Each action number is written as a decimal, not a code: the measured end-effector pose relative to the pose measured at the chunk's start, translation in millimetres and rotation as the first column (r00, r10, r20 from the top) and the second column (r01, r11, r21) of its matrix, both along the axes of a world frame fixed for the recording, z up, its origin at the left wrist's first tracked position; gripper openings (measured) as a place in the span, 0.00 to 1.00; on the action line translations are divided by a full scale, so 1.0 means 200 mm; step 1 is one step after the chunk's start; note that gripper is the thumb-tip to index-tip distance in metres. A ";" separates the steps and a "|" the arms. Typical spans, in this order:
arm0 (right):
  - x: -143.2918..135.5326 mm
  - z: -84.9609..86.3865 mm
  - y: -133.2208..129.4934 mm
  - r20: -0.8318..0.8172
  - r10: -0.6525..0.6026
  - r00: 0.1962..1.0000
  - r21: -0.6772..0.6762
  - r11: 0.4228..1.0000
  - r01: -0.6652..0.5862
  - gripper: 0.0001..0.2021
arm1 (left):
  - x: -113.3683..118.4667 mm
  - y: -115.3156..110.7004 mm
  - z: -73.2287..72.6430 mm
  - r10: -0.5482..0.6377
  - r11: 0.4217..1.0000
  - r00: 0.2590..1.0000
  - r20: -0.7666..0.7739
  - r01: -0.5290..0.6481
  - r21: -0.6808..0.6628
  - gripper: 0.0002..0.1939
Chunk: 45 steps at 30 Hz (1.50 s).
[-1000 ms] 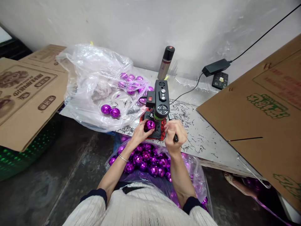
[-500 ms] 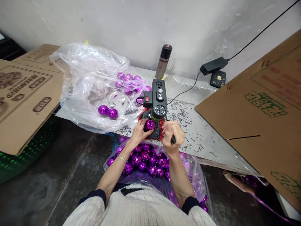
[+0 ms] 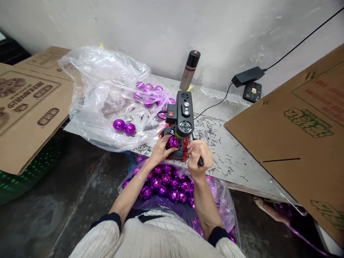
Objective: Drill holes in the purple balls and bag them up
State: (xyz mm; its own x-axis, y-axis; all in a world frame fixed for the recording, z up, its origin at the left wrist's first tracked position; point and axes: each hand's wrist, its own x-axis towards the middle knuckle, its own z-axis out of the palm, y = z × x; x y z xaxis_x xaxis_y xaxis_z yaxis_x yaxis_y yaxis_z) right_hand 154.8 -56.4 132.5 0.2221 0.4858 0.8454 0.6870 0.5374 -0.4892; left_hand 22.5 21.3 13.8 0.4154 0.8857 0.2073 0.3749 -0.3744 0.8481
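Pale grey wall (image 3: 150, 32) runs behind a light worktable (image 3: 236, 171), with a dark, stained floor (image 3: 83, 179) below. At the far left, an opened cardboard box (image 3: 29, 114) with brown printing leans over a shiny green mass (image 3: 24, 186). Next comes a crumpled clear plastic bag (image 3: 94, 75), spread on the tabletop; two purple balls (image 3: 124, 127) lie side by side at its front, and a cluster of more balls (image 3: 148, 94) shows through the film farther back.

Near the middle, the left hand (image 3: 160, 149), with a thin bracelet (image 3: 141, 177) at the wrist, pinches a faceted purple ball (image 3: 172, 142) between thumb and fingers, just under the head of a black machine (image 3: 184, 113). Red and black material surrounds the machine's dark base. Below the table edge, an open bag (image 3: 227, 208) is heaped with faceted purple balls (image 3: 166, 178). Behind the machine, a spray can (image 3: 189, 70) with a black cap stands by the wall.

To the machine's right, the right hand (image 3: 200, 154) is curled around a lever with a black grip (image 3: 200, 162). Small dark scraps (image 3: 209, 136) litter the tabletop beyond it. Farther right are a black power adapter (image 3: 247, 76), a dark box (image 3: 252, 92) and a large carton (image 3: 292, 147) with green and red print.
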 end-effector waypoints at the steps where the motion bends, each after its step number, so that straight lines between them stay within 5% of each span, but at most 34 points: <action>1: 0.00 0.00 0.00 0.006 -0.002 1.000 0.000 1.000 0.002 0.12 | 0.01 0.00 0.00 -0.009 1.000 1.000 -0.018 0.009 0.021 0.32; 11: -0.01 -0.02 -0.01 -0.005 -0.026 1.000 0.001 1.000 0.026 0.12 | 0.05 -0.02 -0.10 0.017 0.999 0.997 0.069 -0.019 0.034 0.36; 25: 0.00 -0.29 0.00 0.017 -0.007 1.000 0.073 0.997 0.006 0.14 | 0.05 -0.03 -0.10 0.026 0.999 0.997 0.079 -0.027 0.019 0.35; 45: -0.01 -0.37 0.01 -0.068 0.017 0.998 0.110 0.994 -0.009 0.16 | 0.05 -0.02 -0.11 0.010 1.000 0.996 0.088 -0.011 0.012 0.35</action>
State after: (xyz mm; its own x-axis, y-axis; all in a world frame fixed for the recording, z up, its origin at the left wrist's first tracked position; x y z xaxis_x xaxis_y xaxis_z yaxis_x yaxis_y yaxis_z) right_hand 152.4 -54.7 58.6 0.2753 0.3941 0.8769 0.6465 0.5992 -0.4722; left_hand 32.0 17.6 -7.7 0.3857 0.8871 0.2537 0.3025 -0.3814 0.8735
